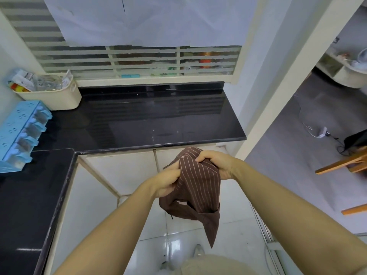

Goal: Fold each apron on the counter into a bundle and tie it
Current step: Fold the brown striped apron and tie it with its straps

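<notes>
A brown apron with thin pale stripes (198, 187) hangs bunched in the air in front of the black counter (139, 120), below its front edge. My left hand (166, 183) grips the bunched cloth on its left side. My right hand (216, 163) grips the top right of the cloth with curled fingers. A loose tail of the apron dangles down toward the white tiled floor. No other apron shows on the counter.
A cream basket (57, 96) of small items stands at the counter's back left. Beside it, a blue spice-box rack (19, 133) sits on the left counter wing. A wooden chair leg (343, 163) and cables lie on the grey floor to the right.
</notes>
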